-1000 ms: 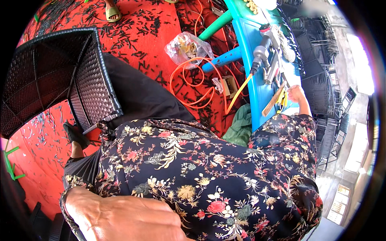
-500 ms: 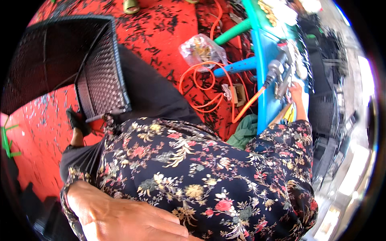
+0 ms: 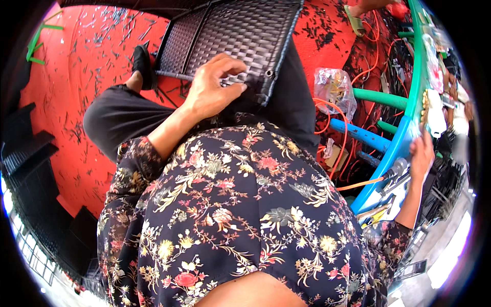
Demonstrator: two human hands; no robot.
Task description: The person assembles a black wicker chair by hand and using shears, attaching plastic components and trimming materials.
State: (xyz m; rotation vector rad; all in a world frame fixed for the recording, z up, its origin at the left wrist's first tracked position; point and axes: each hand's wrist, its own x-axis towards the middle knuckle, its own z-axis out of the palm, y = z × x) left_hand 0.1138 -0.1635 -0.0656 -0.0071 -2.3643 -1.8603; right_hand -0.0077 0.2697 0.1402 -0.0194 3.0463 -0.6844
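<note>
Black woven wicker panel [image 3: 240, 36] lies across my lap, and my left hand [image 3: 212, 87] rests on its near edge, fingers curled against the weave. My right hand [image 3: 422, 153] reaches the blue desk [image 3: 394, 153] edge; whether its fingers grip anything, I cannot tell.

Black woven panel [image 3: 240, 36], red floor [image 3: 76, 87], dark floral shirt [image 3: 240, 220], seemingly orange cable [image 3: 340, 140]

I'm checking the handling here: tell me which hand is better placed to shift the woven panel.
Left. The left hand already rests on the black woven panel at its edge; the right hand is away at the blue table rim.
</note>
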